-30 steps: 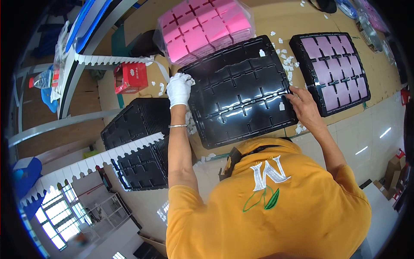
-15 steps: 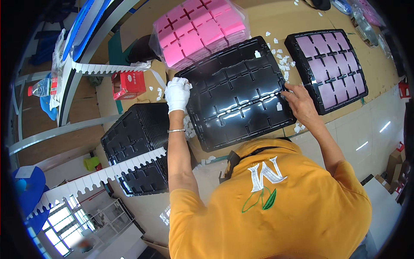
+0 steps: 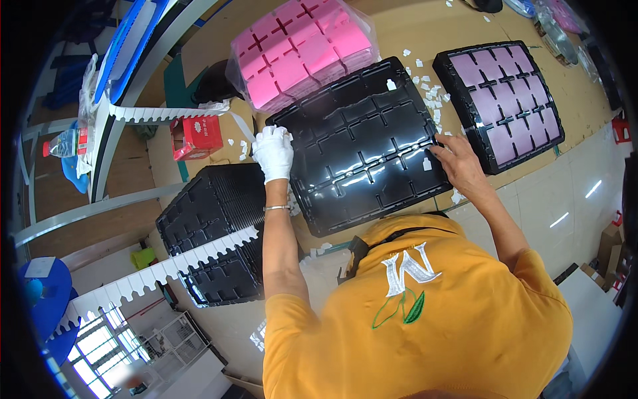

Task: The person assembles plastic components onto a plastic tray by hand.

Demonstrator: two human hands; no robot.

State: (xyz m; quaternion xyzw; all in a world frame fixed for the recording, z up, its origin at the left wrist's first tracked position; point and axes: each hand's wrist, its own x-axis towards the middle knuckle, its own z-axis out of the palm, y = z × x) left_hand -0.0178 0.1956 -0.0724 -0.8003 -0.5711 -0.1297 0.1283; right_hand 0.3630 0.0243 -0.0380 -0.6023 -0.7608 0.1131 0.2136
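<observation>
A large black plastic tray (image 3: 362, 179) with cross-shaped ridges lies before me, slightly tilted in view. Two small white labels (image 3: 427, 163) sit on its right part. At the tray's left edge my left hand (image 3: 272, 154), in a white glove, is closed with curled fingers. A small white label (image 3: 290, 137) shows at its fingertips, and a thin white strip (image 3: 242, 125) runs up to the glove. My right hand (image 3: 460, 163), bare, rests its slightly bent, parted fingers on the tray's right edge; their undersides are hidden.
Pink slotted sheets (image 3: 299, 53) in clear plastic stand behind the tray. A second black tray (image 3: 495, 159) with lilac inserts is at right. Stacked black trays (image 3: 212, 206) stand at left, below a red box (image 3: 197, 136). White scraps (image 3: 432, 96) litter the table. A toothed white strip (image 3: 159, 269) crosses lower left.
The whole view has shifted slightly. My left hand has slid a little toward me along the tray's left edge, and my right hand stays at the right edge.
</observation>
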